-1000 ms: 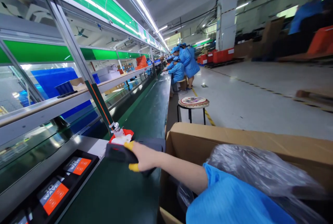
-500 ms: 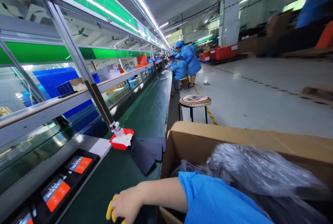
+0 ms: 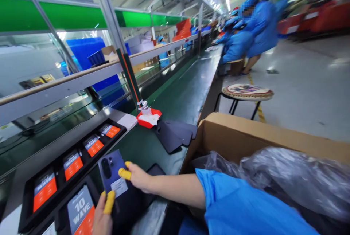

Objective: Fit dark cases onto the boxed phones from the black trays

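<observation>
A dark blue smartphone (image 3: 111, 172) with a black camera strip and a white rear label is pinched between my hands, back facing up. My left hand (image 3: 103, 215) comes in at the bottom edge, its yellow-capped thumb against the phone's lower edge. My right hand (image 3: 138, 177), in a blue sleeve, presses yellow-capped fingers on the phone's right side. A black tray (image 3: 72, 165) of orange-labelled "10 WAVE" cards lies left of my hands. A black item (image 3: 125, 211) lies under the phone, partly hidden.
A green conveyor belt (image 3: 175, 96) runs away from me, carrying a red tray (image 3: 149, 119) with a bottle and white cloth, and dark sheets (image 3: 175, 135). To the right stand a cardboard box (image 3: 240, 136) lined with plastic, and a round stool (image 3: 247, 94). Co-workers (image 3: 246, 32) in blue smocks work farther along.
My view has swung left and tilted. My right hand has moved left onto the blue phone, and my left hand has come into view holding it. The dark sheets still lie on the belt.
</observation>
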Available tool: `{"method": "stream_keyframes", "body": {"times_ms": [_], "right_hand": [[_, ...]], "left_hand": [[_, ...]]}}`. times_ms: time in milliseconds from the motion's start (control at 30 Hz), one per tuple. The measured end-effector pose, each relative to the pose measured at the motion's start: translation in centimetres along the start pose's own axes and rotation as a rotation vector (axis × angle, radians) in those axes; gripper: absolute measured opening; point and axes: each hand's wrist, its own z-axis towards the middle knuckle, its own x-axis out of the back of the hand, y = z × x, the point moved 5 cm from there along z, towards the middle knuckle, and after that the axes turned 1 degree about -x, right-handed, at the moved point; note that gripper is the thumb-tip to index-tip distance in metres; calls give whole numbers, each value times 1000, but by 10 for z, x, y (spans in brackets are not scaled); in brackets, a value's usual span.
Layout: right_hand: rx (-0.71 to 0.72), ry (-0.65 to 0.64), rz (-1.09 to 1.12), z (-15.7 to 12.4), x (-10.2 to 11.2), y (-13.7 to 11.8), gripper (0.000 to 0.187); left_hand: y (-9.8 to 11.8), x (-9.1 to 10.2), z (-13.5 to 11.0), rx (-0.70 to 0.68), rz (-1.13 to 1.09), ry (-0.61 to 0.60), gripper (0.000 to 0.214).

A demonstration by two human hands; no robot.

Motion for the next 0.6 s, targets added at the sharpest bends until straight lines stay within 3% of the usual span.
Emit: {"method": "stream_keyframes", "body": {"times_ms": [100, 167, 233, 333, 400, 433, 533, 600], "right_hand": [[150, 136, -96, -14, 35, -23, 31], [299, 108, -330, -28, 58, -40, 29], [471, -20, -606, -44, 66, -46, 27], [651, -382, -985, -67, 52, -30, 15], [610, -540, -1103, -73, 44, -14, 13], [551, -536, -1106, -72, 43, -9, 22], [341, -399, -993, -57, 50, -5, 78], [254, -415, -916, -48, 51, -5, 99]], "left_hand": [[4, -19, -15, -196, -63, -107, 59], [15, -28, -24, -400, 33, -142, 76], [25, -33, -32, -519, 225, -158, 84], [33, -38, -37, -522, 392, -237, 80], [37, -38, -38, -485, 391, -287, 77], [38, -36, -38, -465, 355, -296, 78], [41, -26, -39, -368, 155, -246, 86], [41, -17, -41, -271, -18, -170, 94]]}}
